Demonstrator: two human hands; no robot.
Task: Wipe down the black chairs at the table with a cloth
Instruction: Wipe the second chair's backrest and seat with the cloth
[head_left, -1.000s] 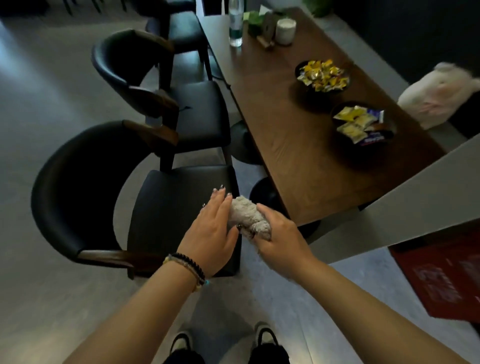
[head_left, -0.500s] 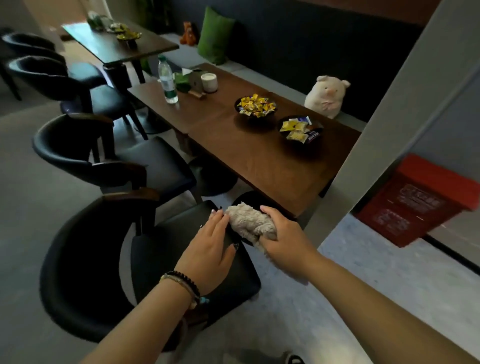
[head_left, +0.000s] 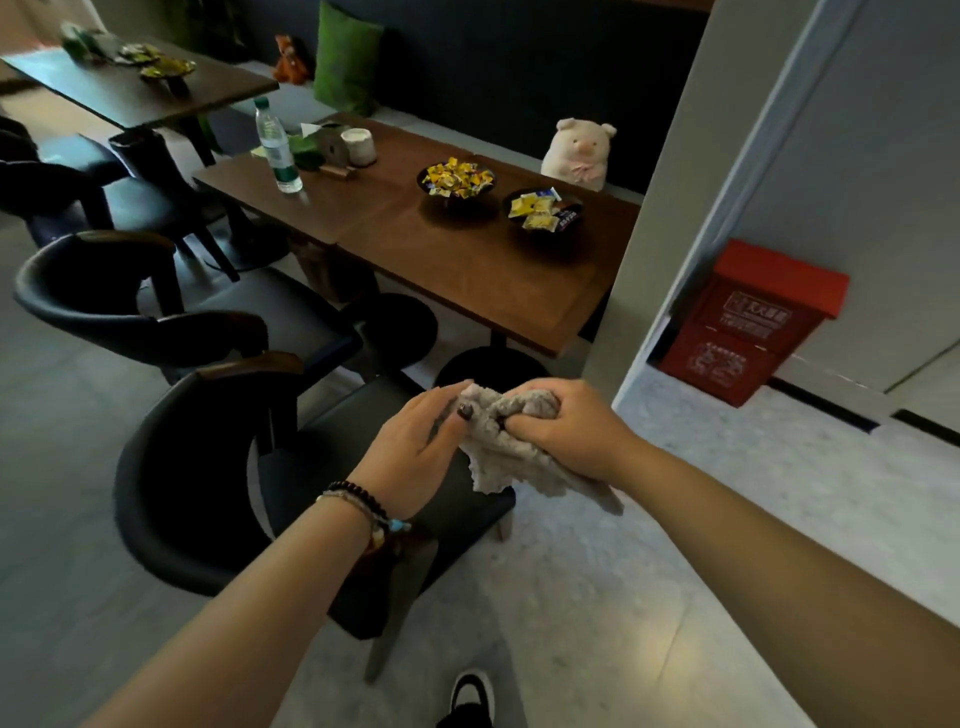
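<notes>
A crumpled grey cloth (head_left: 498, 447) hangs above the front corner of the nearest black chair (head_left: 208, 483). My right hand (head_left: 566, 431) grips its upper part in a fist. My left hand (head_left: 415, 447) touches the cloth's left edge with thumb and fingertips, fingers fairly straight. A second black chair (head_left: 130, 306) stands behind the first, and a third (head_left: 62, 187) further back left. All face the long brown table (head_left: 467, 270).
On the table stand a water bottle (head_left: 275, 145), a white cup (head_left: 358, 145) and two dark bowls of sweets (head_left: 457, 179). A plush pig (head_left: 579, 153) sits on the bench. A grey pillar (head_left: 691, 197) and red box (head_left: 748, 322) are right. My shoe (head_left: 470, 696) is below.
The view has lifted and swung right, showing the bench, pillar and red box. Both hands rose off the seat with the cloth, which now hangs looser from my right fist.
</notes>
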